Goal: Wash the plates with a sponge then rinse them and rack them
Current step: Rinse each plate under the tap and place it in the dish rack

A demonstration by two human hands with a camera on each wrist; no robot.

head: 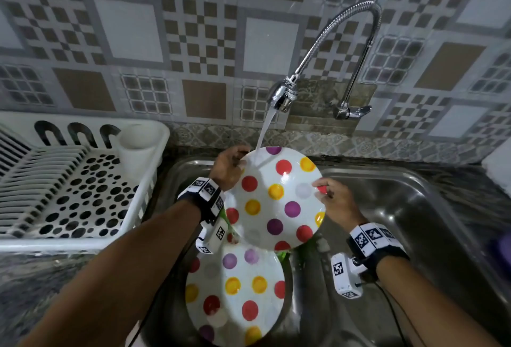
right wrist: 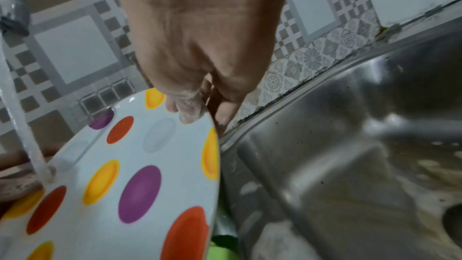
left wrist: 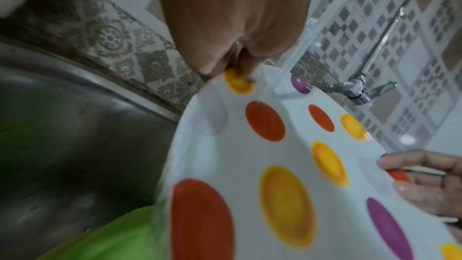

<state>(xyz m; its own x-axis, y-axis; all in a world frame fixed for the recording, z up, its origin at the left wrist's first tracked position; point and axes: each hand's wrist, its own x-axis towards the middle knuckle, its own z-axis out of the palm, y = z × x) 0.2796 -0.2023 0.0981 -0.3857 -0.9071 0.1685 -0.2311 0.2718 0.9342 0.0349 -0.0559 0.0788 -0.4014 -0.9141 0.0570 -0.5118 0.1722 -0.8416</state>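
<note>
The left hand (head: 231,167) has its grip closed on the far left rim of the spotted plate (head: 276,200), thumb on the face. The right hand (head: 337,199) grips the right rim the same way. The plate is held tilted over the sink (head: 409,197), and water (head: 266,130) from the tap (head: 282,96) lands on its upper part. A second plate (head: 235,294) lies in the sink below, nearer the person. The rack (head: 72,183) stands on the desk (head: 30,272) to the left of the sink.
</note>
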